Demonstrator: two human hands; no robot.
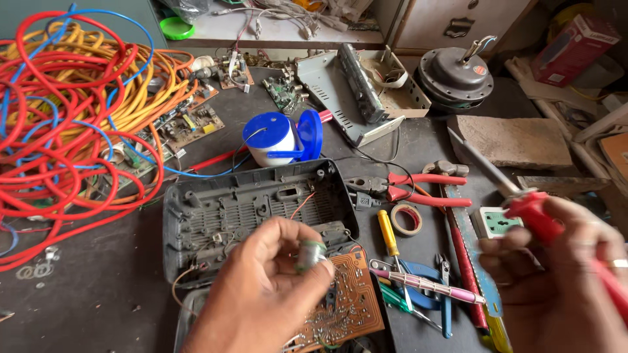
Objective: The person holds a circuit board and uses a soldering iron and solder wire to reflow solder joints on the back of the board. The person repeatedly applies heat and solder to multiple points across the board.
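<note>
Copper-brown circuit board [350, 297] lies under your left hand [265, 294], beside the open grey plastic casing [242, 209]. Your left fingers pinch a small silvery cylindrical part [309, 253] just above the board. Your right hand [562, 287] is clenched around a red-handled soldering iron [523, 199], its tip raised toward the stone slab [513, 140]. Red-handled pliers [418, 189] and a tape roll [407, 219] lie between your hands.

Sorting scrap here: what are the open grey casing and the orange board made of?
The open grey ribbed casing looks like moulded matt plastic, dusty, with screw posts. The orange circuit board under the left hand seems copper-clad laminate, with shiny solder points.
</note>
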